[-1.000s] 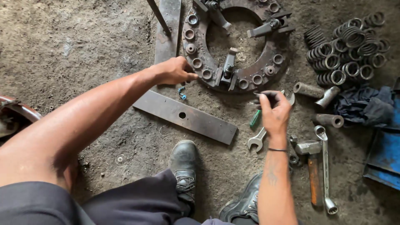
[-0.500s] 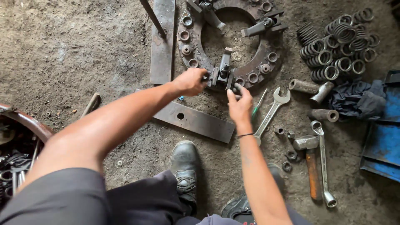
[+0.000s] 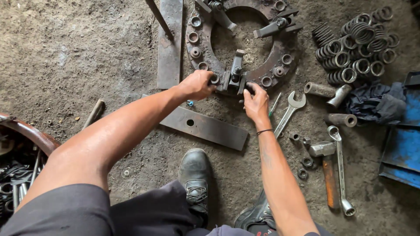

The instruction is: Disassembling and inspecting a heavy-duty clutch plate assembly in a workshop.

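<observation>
Both hands (image 3: 199,84) (image 3: 256,101) now at ring's (image 3: 280,65) near edge — wrench (image 3: 288,111) dropped.

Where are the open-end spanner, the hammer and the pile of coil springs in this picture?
open-end spanner (image 3: 286,114), head view, on the middle of its shaft.
hammer (image 3: 322,149), head view, on its steel head.
pile of coil springs (image 3: 356,43), head view, on the middle of the heap.

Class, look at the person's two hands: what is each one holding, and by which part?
Both grip the lever bracket on the ring-shaped clutch plate: left hand at its left side, right hand at its right. Whether fingers close fully cannot be told.
</observation>
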